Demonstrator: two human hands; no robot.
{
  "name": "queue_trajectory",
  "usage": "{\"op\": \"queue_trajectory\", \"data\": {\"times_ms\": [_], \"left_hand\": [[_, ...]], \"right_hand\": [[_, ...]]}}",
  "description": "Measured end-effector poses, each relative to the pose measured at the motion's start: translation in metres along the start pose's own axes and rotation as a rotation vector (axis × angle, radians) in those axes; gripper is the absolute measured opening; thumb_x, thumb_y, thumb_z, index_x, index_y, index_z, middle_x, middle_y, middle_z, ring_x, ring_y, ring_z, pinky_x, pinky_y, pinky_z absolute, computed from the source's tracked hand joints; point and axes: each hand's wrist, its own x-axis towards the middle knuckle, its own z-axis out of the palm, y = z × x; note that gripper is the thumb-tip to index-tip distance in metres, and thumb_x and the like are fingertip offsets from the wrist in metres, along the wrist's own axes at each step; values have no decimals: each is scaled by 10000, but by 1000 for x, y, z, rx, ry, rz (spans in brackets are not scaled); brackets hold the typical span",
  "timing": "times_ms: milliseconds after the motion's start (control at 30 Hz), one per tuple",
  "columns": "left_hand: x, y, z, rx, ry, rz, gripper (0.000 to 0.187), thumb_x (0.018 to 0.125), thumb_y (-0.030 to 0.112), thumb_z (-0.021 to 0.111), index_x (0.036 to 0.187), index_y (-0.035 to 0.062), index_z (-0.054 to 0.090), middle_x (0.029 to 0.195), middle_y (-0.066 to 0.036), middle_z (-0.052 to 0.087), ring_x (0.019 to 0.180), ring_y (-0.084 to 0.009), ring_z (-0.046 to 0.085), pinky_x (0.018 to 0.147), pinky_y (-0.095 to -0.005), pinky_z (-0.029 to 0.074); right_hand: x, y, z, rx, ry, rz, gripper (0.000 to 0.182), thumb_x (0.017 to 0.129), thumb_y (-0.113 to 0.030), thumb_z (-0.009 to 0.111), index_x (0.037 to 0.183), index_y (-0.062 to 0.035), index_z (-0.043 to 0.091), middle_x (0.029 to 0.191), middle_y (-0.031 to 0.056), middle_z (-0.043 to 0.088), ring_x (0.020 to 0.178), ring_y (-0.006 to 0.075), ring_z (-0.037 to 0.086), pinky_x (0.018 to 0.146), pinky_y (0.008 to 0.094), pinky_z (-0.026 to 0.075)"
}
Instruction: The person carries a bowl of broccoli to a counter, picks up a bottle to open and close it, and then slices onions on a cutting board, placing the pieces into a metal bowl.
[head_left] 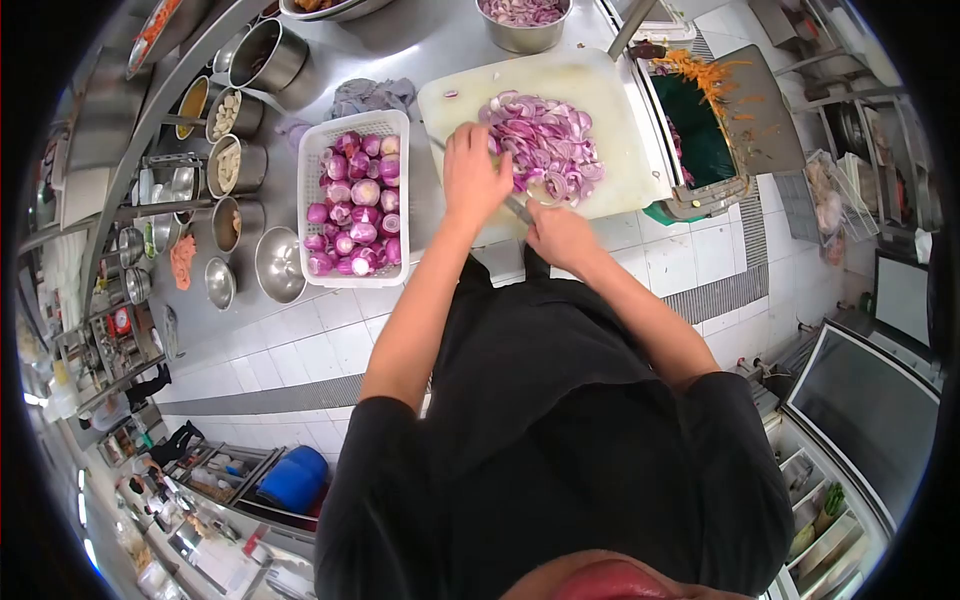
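Note:
My right hand (558, 236) is wrapped round the handle of a knife at the near edge of the white cutting board (450, 105). The knife blade (518, 209) points up and left, passing partly out of sight by my left hand (474, 172). My left hand's fingers are bent and close together over the board; whatever they grip is mostly hidden. A heap of sliced red onion (548, 145) lies just right of my left hand. To the left, a white plastic basket (303, 200) holds many peeled red onions (362, 192).
A metal bowl of sliced onion (526, 38) stands behind the board. A grey cloth (372, 97) lies behind the basket. At the right is a bin with a green liner (690, 125) and orange shreds (705, 80). Metal pots (268, 55) and a bowl (280, 264) stand left.

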Motion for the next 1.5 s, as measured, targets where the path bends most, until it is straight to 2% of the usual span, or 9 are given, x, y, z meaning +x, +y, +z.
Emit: {"op": "queue_trajectory", "data": {"times_ms": [133, 333, 433, 567, 1033, 1233, 1300, 1367, 1500], "left_hand": [[22, -33, 36, 88, -330, -255, 425, 758, 90, 768, 1155, 18, 630, 1153, -211, 628, 1072, -411, 619, 935, -493, 511], [-23, -29, 1, -379, 7, -222, 315, 802, 94, 793, 1081, 10, 670, 1112, -160, 652, 975, -351, 658, 896, -426, 539], [-76, -37, 3, -385, -160, -248, 279, 823, 77, 793, 1069, 27, 671, 1080, -145, 649, 906, -347, 661, 864, -403, 542], [-88, -38, -7, -115, -66, -20, 184, 857, 31, 764, 1014, 19, 670, 1089, -144, 645, 989, -317, 651, 872, -391, 533], [-76, -29, 9, -275, -133, -111, 180, 822, -36, 701, 983, 19, 644, 1026, -149, 629, 1025, -384, 600, 902, -458, 498], [-67, -30, 4, -193, -139, -44, 178, 823, -33, 696, 983, 31, 653, 1034, -149, 628, 1039, -375, 610, 894, -447, 510], [-64, -38, -4, -127, -290, 273, 130, 865, 10, 648, 993, 31, 654, 1081, -142, 628, 1094, -368, 597, 950, -442, 508], [-64, -36, -1, -98, -354, 233, 128, 865, -10, 632, 978, 41, 663, 1031, -144, 630, 1034, -367, 612, 895, -439, 520], [-72, -30, 4, -123, -128, -300, 149, 872, -42, 597, 989, 30, 655, 1044, -144, 627, 1041, -368, 620, 897, -450, 520]], "right_hand": [[-10, 3, 13, -100, -132, 49, 237, 912, -165, 613, 1121, -58, 584, 828, 217, 720, 802, 424, 723, 706, 548, 570], [2, 38, 10, -34, 100, 32, 255, 900, -156, 600, 1120, -34, 565, 771, 229, 704, 754, 432, 710, 682, 558, 562], [2, 20, -4, -132, 49, 69, 213, 897, -122, 573, 1094, -45, 599, 798, 229, 723, 758, 415, 730, 686, 543, 576], [14, 11, 6, -152, 69, 32, 176, 911, -113, 566, 1064, -38, 610, 762, 233, 714, 737, 411, 733, 657, 534, 581], [26, -22, -10, -377, 2, 12, 157, 926, -121, 584, 1061, -49, 620, 853, 184, 746, 766, 350, 766, 676, 465, 612], [41, 3, 11, -148, -25, 40, 233, 922, -136, 578, 1123, -19, 601, 936, 271, 733, 882, 437, 742, 746, 540, 592], [43, 5, 3, -188, -18, 92, 256, 915, -127, 571, 1143, -15, 596, 925, 269, 735, 893, 458, 733, 749, 554, 586], [39, 0, -7, -179, -24, 107, 254, 908, -126, 575, 1137, -17, 591, 917, 261, 737, 885, 453, 735, 758, 555, 584], [34, 4, 7, -195, -34, 84, 260, 905, -127, 575, 1142, -19, 590, 905, 246, 741, 874, 454, 734, 765, 553, 584]]}}
